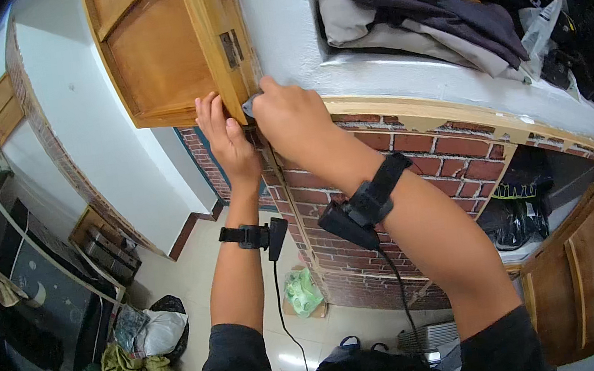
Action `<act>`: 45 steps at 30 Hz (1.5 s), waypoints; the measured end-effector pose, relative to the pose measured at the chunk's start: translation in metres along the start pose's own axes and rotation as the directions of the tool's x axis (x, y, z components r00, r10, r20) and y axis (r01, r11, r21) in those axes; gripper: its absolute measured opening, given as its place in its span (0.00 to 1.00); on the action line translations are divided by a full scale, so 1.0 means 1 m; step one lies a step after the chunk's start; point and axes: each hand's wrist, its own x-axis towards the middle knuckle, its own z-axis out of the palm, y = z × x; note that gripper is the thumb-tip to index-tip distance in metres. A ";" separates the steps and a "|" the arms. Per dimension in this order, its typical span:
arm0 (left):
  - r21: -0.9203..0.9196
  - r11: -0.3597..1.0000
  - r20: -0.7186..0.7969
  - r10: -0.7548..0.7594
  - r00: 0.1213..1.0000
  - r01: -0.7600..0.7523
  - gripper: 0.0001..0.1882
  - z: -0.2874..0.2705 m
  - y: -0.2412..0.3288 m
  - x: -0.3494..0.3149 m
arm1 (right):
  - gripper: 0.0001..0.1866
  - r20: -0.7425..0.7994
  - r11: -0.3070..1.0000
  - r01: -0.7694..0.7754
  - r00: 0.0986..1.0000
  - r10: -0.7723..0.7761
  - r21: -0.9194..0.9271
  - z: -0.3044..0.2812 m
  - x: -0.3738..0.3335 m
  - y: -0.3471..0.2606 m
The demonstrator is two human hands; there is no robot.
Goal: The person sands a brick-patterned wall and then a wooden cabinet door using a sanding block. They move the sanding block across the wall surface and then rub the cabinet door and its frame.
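Observation:
A wooden cabinet door (158, 50) stands open at the upper left, hinged to a white wall. My left hand (231, 145) lies against the lower corner of this door, its fingers stretched upward along the wood. Close beside it, my right hand (296, 115) is closed in a grip at the door's hinge-side lower corner. A small grey thing (249, 107) pokes out from under the right fingers; most of it is hidden, so its kind cannot be made out. Black straps with small dark devices and cables circle both wrists.
Folded clothes (431, 13) fill the white upper compartment at right. Under its wooden ledge (406, 109) runs a brick-patterned front (426, 147). A lower door (581, 262) hangs open at right. Plastic bags (137, 361) sit on the floor at left; a green bag (303, 292) lies below my hands.

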 end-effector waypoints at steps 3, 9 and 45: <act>0.007 1.000 0.029 0.015 0.999 -0.015 0.24 -0.004 0.002 0.004 | 0.02 -0.183 0.956 0.144 0.964 -0.194 -0.255 0.007 -0.010 0.002; 0.096 0.995 -0.071 0.040 0.997 -0.033 0.25 0.004 0.033 -0.020 | 0.03 -0.154 0.916 0.165 0.960 -0.235 -0.366 -0.006 -0.017 0.010; 0.027 0.982 0.127 0.182 0.975 -0.187 0.25 0.073 0.117 -0.064 | 0.08 -0.483 0.888 -0.157 0.872 -0.081 -0.432 -0.088 -0.149 0.104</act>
